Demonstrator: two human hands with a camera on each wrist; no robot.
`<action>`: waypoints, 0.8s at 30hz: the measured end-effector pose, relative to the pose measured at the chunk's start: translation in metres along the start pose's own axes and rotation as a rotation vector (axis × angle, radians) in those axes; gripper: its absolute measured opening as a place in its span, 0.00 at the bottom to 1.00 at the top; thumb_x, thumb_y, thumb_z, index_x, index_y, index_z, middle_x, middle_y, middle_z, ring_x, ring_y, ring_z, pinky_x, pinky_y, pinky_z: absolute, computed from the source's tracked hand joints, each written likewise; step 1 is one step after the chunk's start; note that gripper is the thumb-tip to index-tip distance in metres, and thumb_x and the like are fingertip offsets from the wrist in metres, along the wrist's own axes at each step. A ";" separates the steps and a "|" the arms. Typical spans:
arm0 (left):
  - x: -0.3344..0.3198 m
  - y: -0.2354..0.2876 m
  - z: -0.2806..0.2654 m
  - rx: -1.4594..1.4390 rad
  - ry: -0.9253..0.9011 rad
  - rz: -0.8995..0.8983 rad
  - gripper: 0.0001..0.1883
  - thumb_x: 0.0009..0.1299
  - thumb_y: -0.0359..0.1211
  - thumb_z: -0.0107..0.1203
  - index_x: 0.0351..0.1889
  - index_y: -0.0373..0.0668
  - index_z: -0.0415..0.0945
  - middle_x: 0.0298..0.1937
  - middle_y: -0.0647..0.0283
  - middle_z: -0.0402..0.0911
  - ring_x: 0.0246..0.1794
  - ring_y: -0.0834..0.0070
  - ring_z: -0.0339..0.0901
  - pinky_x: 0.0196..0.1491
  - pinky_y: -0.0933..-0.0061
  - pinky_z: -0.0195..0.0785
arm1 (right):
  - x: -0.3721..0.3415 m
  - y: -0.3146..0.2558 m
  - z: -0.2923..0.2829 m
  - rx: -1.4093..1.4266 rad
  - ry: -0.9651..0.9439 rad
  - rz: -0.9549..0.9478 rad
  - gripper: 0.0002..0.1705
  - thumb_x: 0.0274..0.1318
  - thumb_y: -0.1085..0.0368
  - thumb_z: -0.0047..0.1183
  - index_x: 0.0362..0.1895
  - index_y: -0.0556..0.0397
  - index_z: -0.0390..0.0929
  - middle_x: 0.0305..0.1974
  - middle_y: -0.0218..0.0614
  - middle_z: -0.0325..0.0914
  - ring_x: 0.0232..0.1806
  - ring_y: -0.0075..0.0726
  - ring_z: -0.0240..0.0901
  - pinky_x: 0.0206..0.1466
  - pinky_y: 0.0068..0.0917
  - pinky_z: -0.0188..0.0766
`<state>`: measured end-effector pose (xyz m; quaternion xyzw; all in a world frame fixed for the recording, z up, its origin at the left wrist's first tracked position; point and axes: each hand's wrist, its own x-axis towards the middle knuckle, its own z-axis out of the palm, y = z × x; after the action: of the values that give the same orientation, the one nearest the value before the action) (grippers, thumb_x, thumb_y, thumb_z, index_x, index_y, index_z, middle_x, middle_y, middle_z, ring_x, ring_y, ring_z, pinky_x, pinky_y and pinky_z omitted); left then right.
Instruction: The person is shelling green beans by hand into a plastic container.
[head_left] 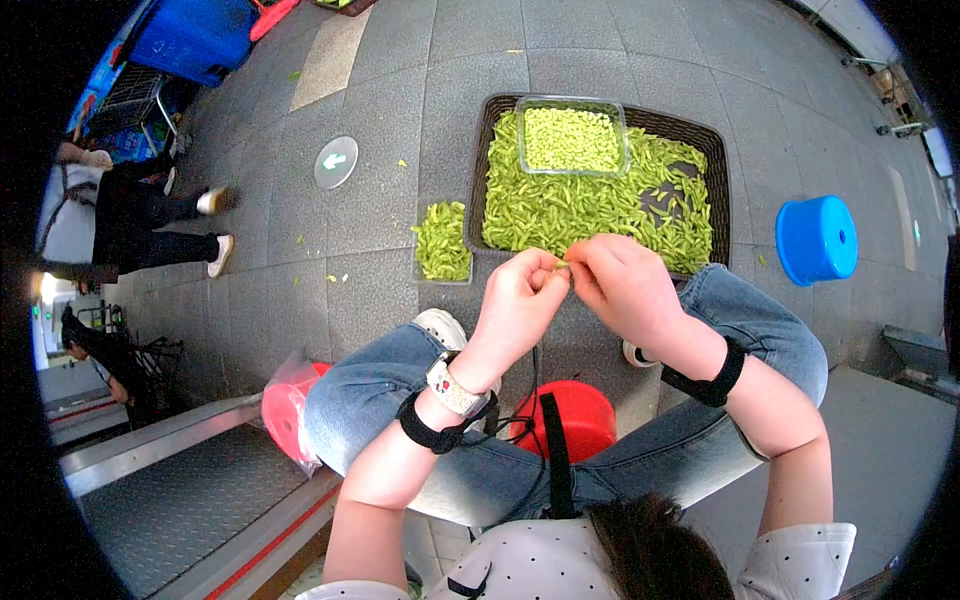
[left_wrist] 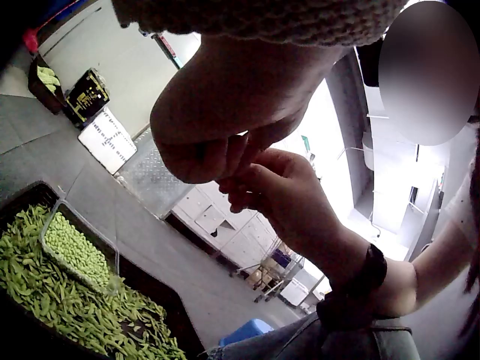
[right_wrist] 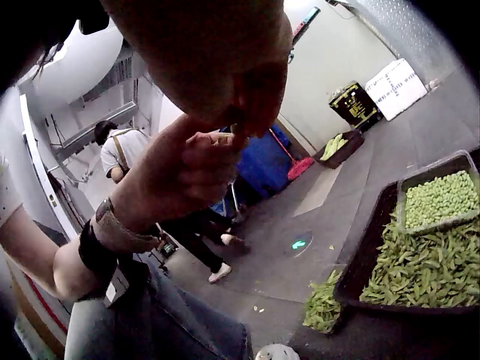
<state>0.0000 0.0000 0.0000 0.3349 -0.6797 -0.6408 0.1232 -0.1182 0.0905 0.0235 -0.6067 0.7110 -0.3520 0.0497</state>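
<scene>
Before my knees, my left hand [head_left: 520,300] and right hand [head_left: 628,290] meet at the fingertips. Both pinch a small green edamame pod [head_left: 561,265], mostly covered by the fingers. Just beyond them, a dark woven tray [head_left: 716,200] on the floor holds many loose pods [head_left: 570,212]. Resting on those pods is a clear plastic box [right_wrist: 409,196] of shelled green beans [head_left: 572,139]. To the tray's left sits a smaller clear container filled with pods [head_left: 442,243]. In the left wrist view, the right hand [left_wrist: 289,195] faces the shadowed left hand [left_wrist: 217,112].
An upturned blue stool [head_left: 817,240] stands right of the tray, and a red stool [head_left: 580,420] is beneath me. Someone in dark trousers [head_left: 150,215] is at the left. A round floor sign [head_left: 336,162] bears an arrow. Behind are a blue bin [head_left: 190,38] and a metal ramp [head_left: 200,500].
</scene>
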 end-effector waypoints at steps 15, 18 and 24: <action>0.000 0.002 0.000 -0.025 0.007 0.022 0.05 0.57 0.27 0.48 0.29 0.34 0.70 0.13 0.73 0.63 0.14 0.90 0.56 0.16 0.83 0.49 | 0.001 -0.004 0.001 0.029 0.032 0.005 0.06 0.38 0.72 0.50 0.26 0.55 0.68 0.24 0.39 0.69 0.27 0.43 0.68 0.29 0.32 0.65; 0.002 0.002 -0.001 -0.064 -0.010 0.013 0.05 0.58 0.27 0.47 0.29 0.35 0.70 0.13 0.74 0.63 0.14 0.91 0.55 0.16 0.84 0.48 | 0.004 -0.003 -0.001 0.028 0.032 0.011 0.06 0.39 0.72 0.50 0.26 0.55 0.69 0.23 0.39 0.69 0.27 0.43 0.68 0.29 0.32 0.65; 0.000 0.012 -0.001 -0.090 -0.018 -0.023 0.07 0.61 0.32 0.50 0.26 0.36 0.70 0.11 0.77 0.61 0.13 0.92 0.53 0.16 0.86 0.46 | 0.003 -0.002 -0.003 0.144 0.018 0.162 0.06 0.42 0.72 0.49 0.29 0.56 0.70 0.20 0.37 0.69 0.21 0.35 0.67 0.25 0.26 0.65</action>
<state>-0.0028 -0.0017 0.0111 0.3312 -0.6475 -0.6750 0.1243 -0.1188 0.0886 0.0278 -0.5387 0.7311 -0.4026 0.1152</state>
